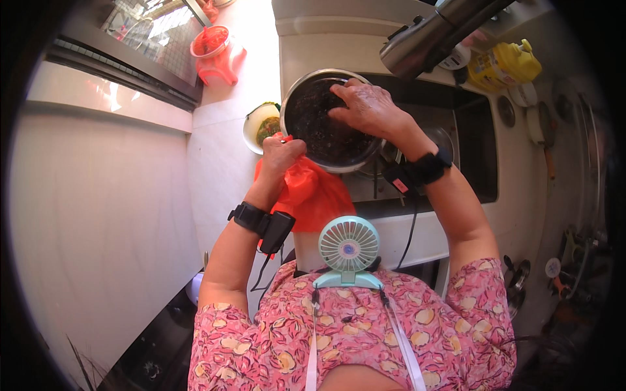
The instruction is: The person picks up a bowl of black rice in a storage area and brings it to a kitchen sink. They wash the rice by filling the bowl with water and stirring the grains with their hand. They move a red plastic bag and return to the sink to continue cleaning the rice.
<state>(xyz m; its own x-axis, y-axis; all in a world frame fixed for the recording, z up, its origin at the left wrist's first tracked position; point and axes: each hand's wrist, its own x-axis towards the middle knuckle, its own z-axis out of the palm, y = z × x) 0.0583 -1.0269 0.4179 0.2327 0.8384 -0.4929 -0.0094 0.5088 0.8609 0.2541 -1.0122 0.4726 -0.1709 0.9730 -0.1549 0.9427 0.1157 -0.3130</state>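
Observation:
A round metal basin (pixel 325 122) holds a dark mass, perhaps in liquid, and stands at the left edge of the sink. My left hand (pixel 283 154) is closed on the gathered top of a red plastic bag (pixel 313 190), beside the basin's near left rim. The bag hangs below that hand over the counter edge; what it contains is hidden. Over the basin's right side reaches my right hand (pixel 367 107), thumb and fingers apart, with nothing visible held. A white bowl (pixel 252 127) with greenish food scraps stands left of the basin.
The dark sink (pixel 474 146) lies to the right, below a wide metal faucet or pipe (pixel 420 49). A yellow pump bottle (pixel 506 66) and a pan lid (pixel 506 111) are behind and right of it. A pink container (pixel 210 41) stands near the window at upper left.

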